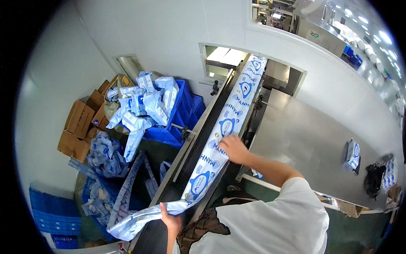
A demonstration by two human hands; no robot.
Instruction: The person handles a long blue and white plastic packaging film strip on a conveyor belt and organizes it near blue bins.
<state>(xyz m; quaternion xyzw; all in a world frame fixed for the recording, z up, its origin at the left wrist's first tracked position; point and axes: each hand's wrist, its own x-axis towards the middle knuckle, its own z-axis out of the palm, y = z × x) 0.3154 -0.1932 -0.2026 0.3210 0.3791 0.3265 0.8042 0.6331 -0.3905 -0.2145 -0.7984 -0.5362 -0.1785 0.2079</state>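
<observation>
A long strip of white and blue printed packaging film (227, 125) comes through the wall opening and lies along the dark conveyor belt (195, 151). Toward me it narrows, bends left and hangs over the belt's side in a crumpled loop. My left hand (171, 221) is closed round the gathered part near the bend, with the thumb up along its edge. Farther up the belt, my right hand (234, 149) is bent down onto the film near its right edge, fingers curled in and partly hidden, seemingly gripping it.
Left of the conveyor, a blue crate (182, 111) overflows with blue and white packages (155, 108). Cardboard boxes (79, 119), crumpled film (105, 154) and stacked blue crates (55, 211) are beyond. A steel table (296, 127) at right holds a small package (352, 154) and a black bundle (374, 180).
</observation>
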